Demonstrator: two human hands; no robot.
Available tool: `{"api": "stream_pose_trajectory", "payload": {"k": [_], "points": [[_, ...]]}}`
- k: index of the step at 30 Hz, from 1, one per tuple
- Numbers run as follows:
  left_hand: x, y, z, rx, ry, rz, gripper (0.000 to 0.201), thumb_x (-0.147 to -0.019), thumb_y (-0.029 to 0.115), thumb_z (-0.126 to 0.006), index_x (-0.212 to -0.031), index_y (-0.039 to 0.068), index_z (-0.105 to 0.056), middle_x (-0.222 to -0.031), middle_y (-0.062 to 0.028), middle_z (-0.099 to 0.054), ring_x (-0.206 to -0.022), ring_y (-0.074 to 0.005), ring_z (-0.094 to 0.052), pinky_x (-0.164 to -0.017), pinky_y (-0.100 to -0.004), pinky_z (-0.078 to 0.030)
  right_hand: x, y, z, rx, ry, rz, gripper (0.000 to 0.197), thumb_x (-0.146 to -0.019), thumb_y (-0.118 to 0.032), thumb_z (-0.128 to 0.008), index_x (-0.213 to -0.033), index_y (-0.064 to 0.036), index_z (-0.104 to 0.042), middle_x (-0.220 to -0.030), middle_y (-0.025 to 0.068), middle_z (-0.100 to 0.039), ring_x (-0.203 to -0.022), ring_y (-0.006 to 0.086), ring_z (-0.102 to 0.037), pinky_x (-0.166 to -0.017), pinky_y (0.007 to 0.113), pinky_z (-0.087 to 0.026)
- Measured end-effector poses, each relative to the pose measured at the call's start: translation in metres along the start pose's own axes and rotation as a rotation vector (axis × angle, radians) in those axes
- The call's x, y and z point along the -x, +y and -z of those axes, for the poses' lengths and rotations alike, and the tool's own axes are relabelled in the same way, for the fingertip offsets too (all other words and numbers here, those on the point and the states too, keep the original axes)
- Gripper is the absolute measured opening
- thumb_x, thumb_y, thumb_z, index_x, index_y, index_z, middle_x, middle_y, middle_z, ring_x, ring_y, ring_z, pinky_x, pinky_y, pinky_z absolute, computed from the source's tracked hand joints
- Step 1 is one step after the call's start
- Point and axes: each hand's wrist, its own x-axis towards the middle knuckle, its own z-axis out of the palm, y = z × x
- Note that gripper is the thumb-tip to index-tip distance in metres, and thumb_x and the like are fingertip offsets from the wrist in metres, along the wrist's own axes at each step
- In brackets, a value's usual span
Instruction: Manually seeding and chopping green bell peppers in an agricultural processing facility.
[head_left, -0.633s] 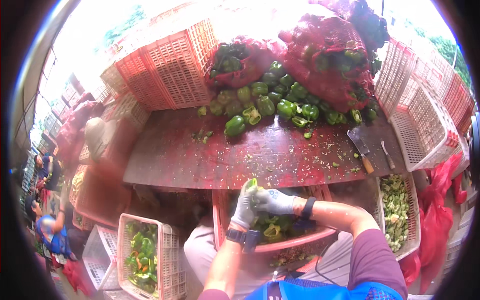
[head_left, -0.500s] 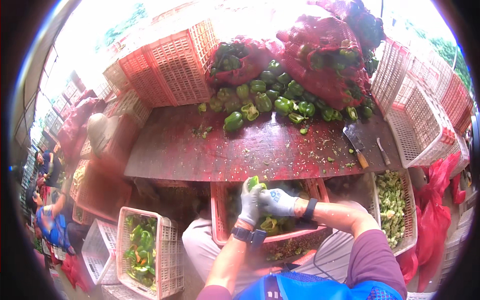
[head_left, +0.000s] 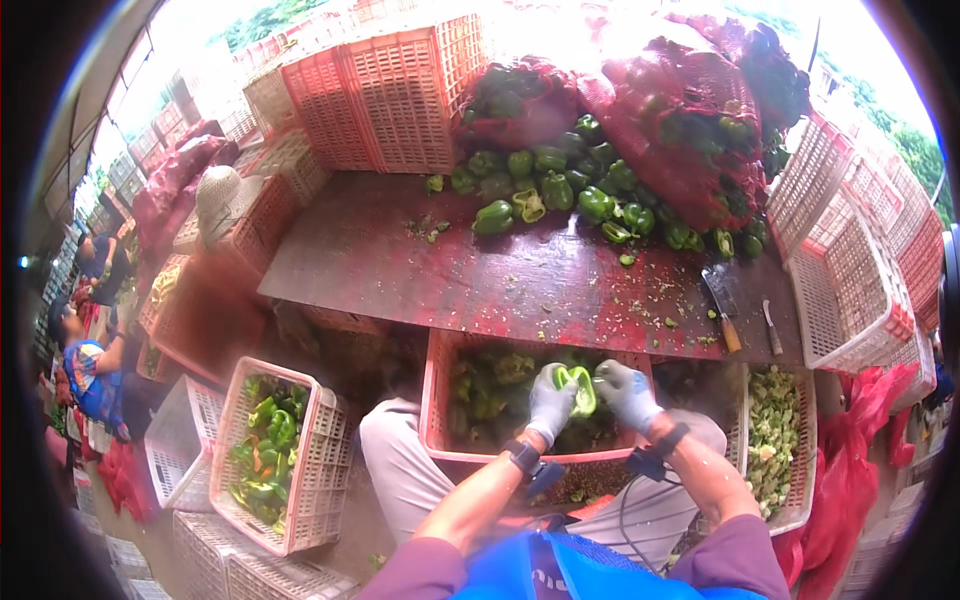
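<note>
Both hands have lowered over the crate [head_left: 437,400]; left hand [head_left: 550,403] and right hand [head_left: 626,392] grip the light, stiff, brittle pepper [head_left: 580,388] by its walls.

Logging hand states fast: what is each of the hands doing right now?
Left hand: closed on the green pepper, over the pink crate.
Right hand: closed on the same green pepper from the other side.

Grey gloves — purple sleeves, wristbands.
</note>
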Motion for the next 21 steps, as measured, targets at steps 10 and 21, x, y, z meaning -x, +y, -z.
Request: {"api": "stream_pose_trajectory", "payload": {"k": [10,21], "points": [[-0.201,0.081,0.066,-0.681,0.063,-0.61,0.086,-0.081,0.041,-0.081,-0.154,0.023,-0.04,-0.153,-0.0178,-0.043,-0.13,-0.0381,-0.053,-0.105,-0.0487,-0.046,0.065,0.151,0.225,0.778,0.13,-0.403,0.033,-0.084,-0.018,-0.068,-0.115,-0.0078,-0.065,-0.11,0.0195,-0.067,-0.104,0.0398,-0.066,-0.088,0.047,-0.053],[-0.403,0.122,0.062,-1.228,-0.001,-0.348,0.081,-0.078,0.035,-0.084,-0.148,0.027,-0.044,-0.14,-0.0103,-0.057,-0.122,-0.0335,-0.059,-0.097,-0.0466,-0.052,-0.031,0.109,0.165,0.564,-0.007,-0.166,0.036,-0.084,-0.014,-0.068,-0.119,-0.0082,-0.065,-0.11,0.0176,-0.069,-0.105,0.038,-0.066,-0.09,0.045,-0.054]]}}
